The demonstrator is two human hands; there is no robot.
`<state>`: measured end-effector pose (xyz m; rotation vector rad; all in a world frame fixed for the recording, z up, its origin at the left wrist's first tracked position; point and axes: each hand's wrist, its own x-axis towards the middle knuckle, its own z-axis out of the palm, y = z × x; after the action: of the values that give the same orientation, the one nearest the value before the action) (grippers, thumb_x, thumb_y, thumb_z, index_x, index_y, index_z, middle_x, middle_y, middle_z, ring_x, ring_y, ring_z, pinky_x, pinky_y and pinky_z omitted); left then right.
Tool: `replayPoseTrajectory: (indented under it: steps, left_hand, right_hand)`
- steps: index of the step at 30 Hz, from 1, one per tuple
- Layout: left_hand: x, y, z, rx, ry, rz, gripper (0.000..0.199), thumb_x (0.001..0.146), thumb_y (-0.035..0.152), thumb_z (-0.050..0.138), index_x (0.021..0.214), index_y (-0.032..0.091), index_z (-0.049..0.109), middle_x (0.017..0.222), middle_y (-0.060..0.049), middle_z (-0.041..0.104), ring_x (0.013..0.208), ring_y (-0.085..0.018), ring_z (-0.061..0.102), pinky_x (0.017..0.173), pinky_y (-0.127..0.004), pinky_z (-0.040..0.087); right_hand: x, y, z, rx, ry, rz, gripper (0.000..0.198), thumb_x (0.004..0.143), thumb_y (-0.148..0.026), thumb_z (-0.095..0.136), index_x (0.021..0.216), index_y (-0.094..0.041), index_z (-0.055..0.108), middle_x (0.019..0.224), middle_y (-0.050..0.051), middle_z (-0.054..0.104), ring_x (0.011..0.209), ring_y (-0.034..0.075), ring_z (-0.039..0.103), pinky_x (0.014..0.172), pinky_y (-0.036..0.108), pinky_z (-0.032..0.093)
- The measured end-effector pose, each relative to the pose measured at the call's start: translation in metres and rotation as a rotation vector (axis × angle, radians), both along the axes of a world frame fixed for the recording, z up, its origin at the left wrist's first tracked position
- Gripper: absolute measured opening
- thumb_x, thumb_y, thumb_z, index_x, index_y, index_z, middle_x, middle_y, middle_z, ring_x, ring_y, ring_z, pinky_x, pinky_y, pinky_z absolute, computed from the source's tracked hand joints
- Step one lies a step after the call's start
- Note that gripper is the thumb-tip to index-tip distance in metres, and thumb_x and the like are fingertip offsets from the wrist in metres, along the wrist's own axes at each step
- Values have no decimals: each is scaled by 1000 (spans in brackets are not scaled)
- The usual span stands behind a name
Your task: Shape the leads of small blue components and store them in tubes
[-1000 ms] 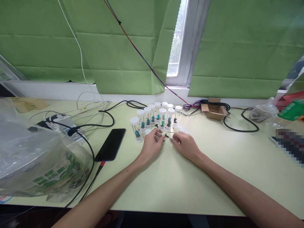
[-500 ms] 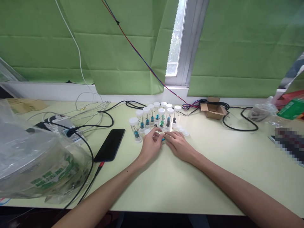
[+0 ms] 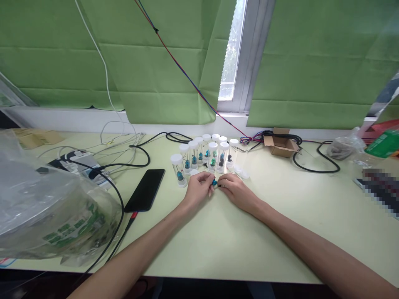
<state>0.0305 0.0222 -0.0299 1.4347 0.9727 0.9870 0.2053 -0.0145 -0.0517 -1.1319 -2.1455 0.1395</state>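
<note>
My left hand (image 3: 199, 187) is closed, its thumb and fingers pinching a small shiny blue piece (image 3: 214, 182). Close beside it, my right hand (image 3: 235, 189) has its fingertips together on a tiny dark part (image 3: 219, 185), too small to name. Just beyond my hands stand several clear tubes with white caps, holding small blue, green or dark pieces on thin stems. The nearest capped tube (image 3: 178, 170) is left of my left hand; another tube with a green piece (image 3: 212, 158) is behind my fingers. A loose clear-white cap (image 3: 241, 172) lies behind my right hand.
A black phone (image 3: 145, 190) lies to the left, near a large plastic bag (image 3: 62, 207) and a power strip (image 3: 82, 162) with cables. At the back right are an open cardboard box (image 3: 280, 146), a black cable (image 3: 314, 169) and a green-labelled bottle (image 3: 382, 143).
My hands have drawn slightly apart and turned, so the blue piece shows more clearly between them. The dark part is now visible at my right fingertips. The tubes stay put.
</note>
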Motion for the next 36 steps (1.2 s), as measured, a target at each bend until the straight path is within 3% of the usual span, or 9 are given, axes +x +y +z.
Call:
replayPoseTrajectory:
  steps: [21,29,36]
  left_hand:
    - [0,0,-1,-164,-166,-17,27,77,40,71,78,14,64,58,1,59,49,-8,50,53,-23,40]
    - [0,-2,2,-241,-257,-15,26,74,37,75,78,14,63,62,0,59,53,-8,52,54,-22,41]
    - [2,-5,10,-280,-351,-34,23,73,32,77,81,14,65,67,1,59,55,-7,55,56,-22,45]
  right_hand:
    - [-1,-5,5,32,-45,17,24,96,-9,43,103,-20,63,103,10,59,99,23,54,88,41,48]
    - [-3,-5,7,2,182,-5,22,97,-16,44,102,-23,64,101,9,59,97,23,58,87,40,49]
    - [-10,-8,10,-118,626,-80,11,93,-26,56,96,-22,65,96,6,64,89,21,61,77,35,52]
